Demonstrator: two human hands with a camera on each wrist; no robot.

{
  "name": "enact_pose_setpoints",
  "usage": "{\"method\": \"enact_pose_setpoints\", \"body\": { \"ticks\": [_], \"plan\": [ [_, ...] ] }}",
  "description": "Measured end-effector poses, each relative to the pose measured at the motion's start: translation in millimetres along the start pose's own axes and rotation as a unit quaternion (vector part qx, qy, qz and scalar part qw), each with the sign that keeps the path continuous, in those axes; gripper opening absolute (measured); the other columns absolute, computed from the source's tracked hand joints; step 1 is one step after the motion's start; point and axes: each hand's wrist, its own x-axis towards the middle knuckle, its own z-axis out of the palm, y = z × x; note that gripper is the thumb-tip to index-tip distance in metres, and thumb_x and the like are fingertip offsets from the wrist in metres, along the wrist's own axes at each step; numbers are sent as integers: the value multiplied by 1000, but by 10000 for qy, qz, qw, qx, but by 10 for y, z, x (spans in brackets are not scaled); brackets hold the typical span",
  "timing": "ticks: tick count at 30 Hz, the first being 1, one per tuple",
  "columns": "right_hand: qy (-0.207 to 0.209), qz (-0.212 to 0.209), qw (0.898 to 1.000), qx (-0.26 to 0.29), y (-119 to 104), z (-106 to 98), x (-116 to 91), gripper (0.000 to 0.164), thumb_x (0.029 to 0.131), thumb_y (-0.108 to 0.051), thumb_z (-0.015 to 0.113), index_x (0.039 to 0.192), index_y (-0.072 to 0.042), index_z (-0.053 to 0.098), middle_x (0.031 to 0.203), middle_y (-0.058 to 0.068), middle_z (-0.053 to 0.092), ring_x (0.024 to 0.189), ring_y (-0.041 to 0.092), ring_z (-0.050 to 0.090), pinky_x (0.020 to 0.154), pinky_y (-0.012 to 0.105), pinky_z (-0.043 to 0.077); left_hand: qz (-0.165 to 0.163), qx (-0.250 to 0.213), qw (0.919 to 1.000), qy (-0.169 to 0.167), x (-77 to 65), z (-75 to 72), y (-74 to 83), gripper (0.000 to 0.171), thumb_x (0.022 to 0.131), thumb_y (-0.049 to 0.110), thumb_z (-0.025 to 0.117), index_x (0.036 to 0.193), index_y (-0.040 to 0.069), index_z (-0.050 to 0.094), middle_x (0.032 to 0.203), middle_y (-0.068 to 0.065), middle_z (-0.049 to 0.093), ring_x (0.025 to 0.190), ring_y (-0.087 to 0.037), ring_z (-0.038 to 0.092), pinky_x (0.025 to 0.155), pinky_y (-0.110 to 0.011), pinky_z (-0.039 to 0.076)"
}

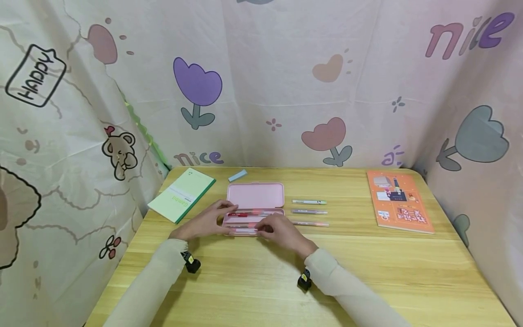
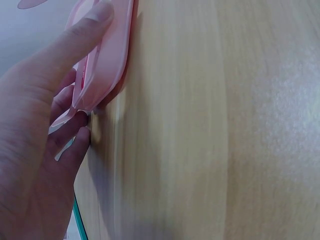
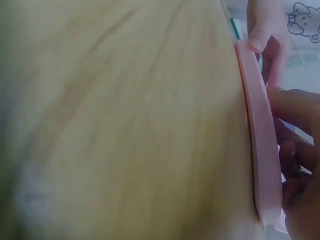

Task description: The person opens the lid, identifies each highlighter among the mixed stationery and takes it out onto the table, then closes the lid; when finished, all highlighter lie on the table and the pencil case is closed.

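Observation:
A pink pencil case (image 1: 255, 195) lies with its lid folded back, several pens inside. My left hand (image 1: 206, 221) grips the case's left end, thumb on the front rim and fingers behind the end, as the left wrist view shows. Over the front right part of the tray is my right hand (image 1: 282, 230), fingers curled down and pinching the right end of a whitish pen (image 1: 244, 231) along the front wall. A red pen (image 1: 238, 214) rests farther back in the case. In the right wrist view the case's pink front wall (image 3: 262, 145) partly hides the right fingertips.
To the right of the case lie a green-tipped pen (image 1: 309, 202), a greyish pen (image 1: 309, 211) and a pink-tipped pen (image 1: 312, 224). A green notebook (image 1: 181, 195) is at the left, an orange booklet (image 1: 400, 202) at the right. Behind the case sits a small blue strip (image 1: 238, 175).

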Motion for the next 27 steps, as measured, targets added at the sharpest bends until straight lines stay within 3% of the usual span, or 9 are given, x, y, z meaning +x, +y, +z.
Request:
{"method": "enact_pose_setpoints", "body": {
  "ticks": [12, 20, 27],
  "plan": [
    [-2, -95, 9951, -984, -85, 68, 10, 19, 102, -19, 79, 119, -14, 84, 114, 0, 81, 108, 19, 71, 101, 40, 58, 9, 13, 10000, -3, -10, -22, 20, 101, 88, 64, 86, 169, 21, 44, 169, -8, 40, 155, -36, 41, 126, -64, 37],
    [-82, 216, 9964, -821, -186, 19, 69, 16, 94, -14, 85, 110, -10, 84, 101, 1, 80, 95, 17, 68, 93, 38, 56, 9, 70, 10000, 15, -2, -12, 6, 101, 87, 63, 87, 168, 21, 45, 168, -6, 41, 155, -34, 41, 126, -61, 38],
    [-76, 377, 9992, -134, -93, 39, 90, 11, 94, -13, 86, 104, -12, 82, 98, -2, 77, 91, 12, 67, 89, 33, 57, 12, 4, 10000, 32, -7, -12, 5, 100, 87, 62, 87, 168, 21, 45, 168, -7, 41, 154, -35, 41, 125, -63, 38]
  ]
}}
